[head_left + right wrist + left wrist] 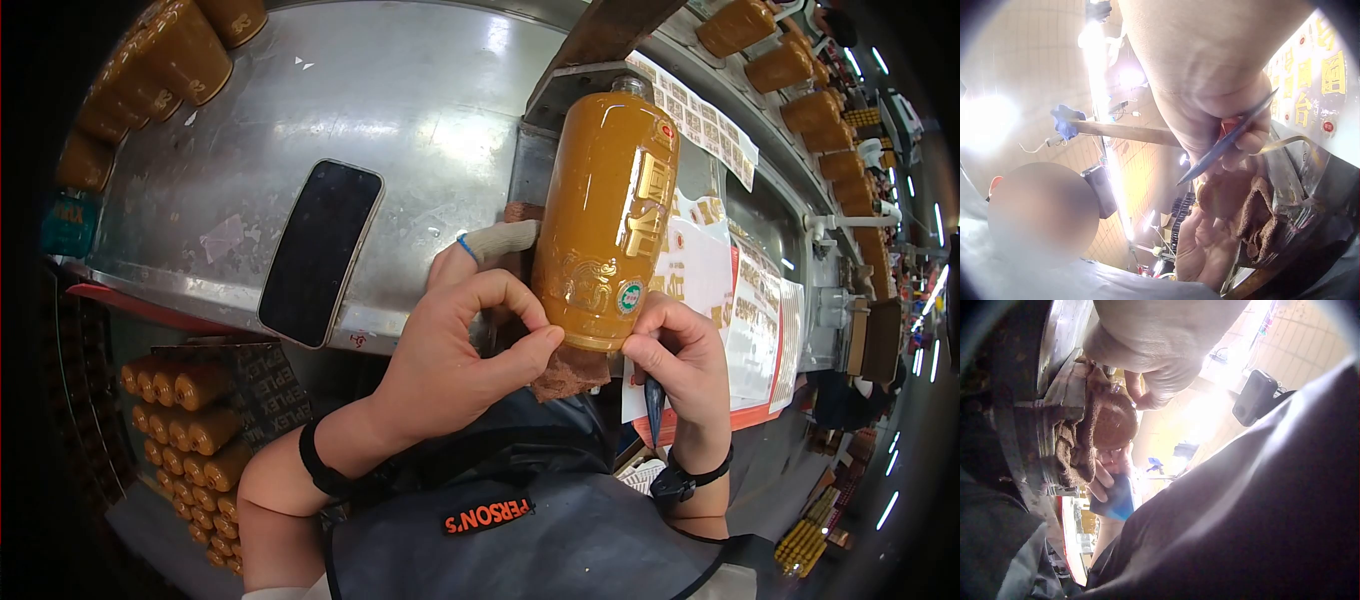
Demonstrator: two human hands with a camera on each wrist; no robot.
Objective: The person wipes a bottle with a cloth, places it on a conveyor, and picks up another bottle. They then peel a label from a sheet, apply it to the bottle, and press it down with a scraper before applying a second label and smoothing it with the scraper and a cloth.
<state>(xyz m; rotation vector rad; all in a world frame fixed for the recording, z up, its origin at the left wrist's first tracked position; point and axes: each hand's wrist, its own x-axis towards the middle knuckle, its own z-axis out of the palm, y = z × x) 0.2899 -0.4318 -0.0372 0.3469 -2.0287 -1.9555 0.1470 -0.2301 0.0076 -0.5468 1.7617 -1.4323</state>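
- Ochre bottle [605, 215] lies on brown cloth [570, 375] at the steel table [400, 100] edge, neck pointing away.
- Base rim: left hand [455, 345] pinches it, thumb and forefinger.
- Other side: right hand [680, 355] grips dark tool [653, 405], fingertips touching bottle.

bottle [605, 220] is smooth n glossy, glazed look, w/ raised shiny gold lettering. table [400, 100] = brushed metal, dull, scuffed. phone [320, 250] glossy black glass. rag [570, 375] rough brown cloth. sheets [700, 270] slick paper. tool [653, 405] dark, matt-ish.
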